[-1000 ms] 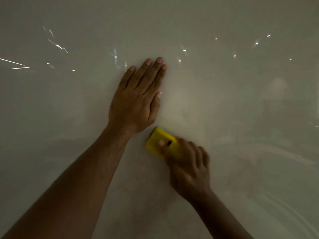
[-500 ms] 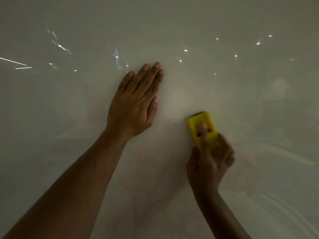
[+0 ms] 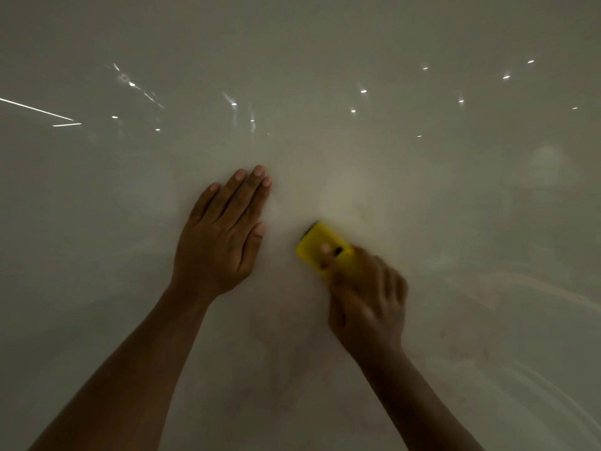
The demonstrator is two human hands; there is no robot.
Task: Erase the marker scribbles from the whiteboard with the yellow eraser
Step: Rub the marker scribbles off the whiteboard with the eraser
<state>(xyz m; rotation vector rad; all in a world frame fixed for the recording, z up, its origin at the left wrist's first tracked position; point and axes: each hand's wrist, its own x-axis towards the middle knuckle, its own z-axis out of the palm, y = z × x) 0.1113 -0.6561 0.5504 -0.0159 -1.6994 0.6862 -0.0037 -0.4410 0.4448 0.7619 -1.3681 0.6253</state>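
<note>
The glossy whiteboard (image 3: 422,196) fills the whole view in dim light. My left hand (image 3: 221,236) lies flat on it, palm down, fingers together and pointing up. Just to its right, my right hand (image 3: 367,297) grips the yellow eraser (image 3: 317,244) and presses it against the board; the hand is blurred by motion. The eraser tilts to the upper left and its lower end is hidden under my fingers. Faint reddish marker smudges (image 3: 468,353) show low on the right; no sharp scribbles stand out.
Small bright ceiling-light reflections (image 3: 363,91) dot the upper board, with two thin streaks at the far left (image 3: 35,109). Pale curved glare bands (image 3: 553,294) run across the lower right. Both forearms come up from the bottom edge.
The eraser swung right and upright half a second ago, then back left to a tilted pose near my left hand. The left hand stayed flat on the board; the view shifted upward.
</note>
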